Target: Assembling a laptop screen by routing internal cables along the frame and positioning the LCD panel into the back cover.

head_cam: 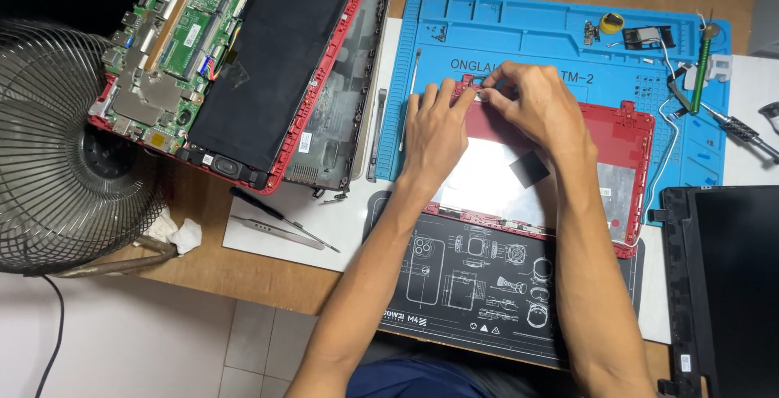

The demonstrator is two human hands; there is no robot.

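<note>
Red laptop lid cover (625,134) lies inside-up on the blue repair mat (527,37), its near edge hanging over onto the black printed mat (471,284), middle of the desk (243,280). It looks laid flat so both hands can work its far-left corner.

Left hand (434,134) rests palm-down on the cover, fingers narrow, tips pressing at that corner, probably to steady it. Right hand (540,106) is just beside, fingertips pinched on a small part at the same corner; what it grips is too small to tell.

Silver foil sheet (487,175) and a dark square patch (529,168) line the cover's inside.

Blue mat's far-edge compartments hold small screws (439,33), a yellow coin cell (611,21) and a small black module (647,37), likely kept there so they stay sorted. Green-handled tool (702,73) lies at the mat's right edge, a screwdriver (742,132) just off it.

Opened laptop base (235,57) with board and black battery exposed sits at the far-left corner of the desk. Tweezers (280,232) and a black driver (256,203) lie on a white sheet (349,228) near it. Wire fan guard (57,146) stands over the left edge. Black screen panel (730,284) lies at the near-right corner.
</note>
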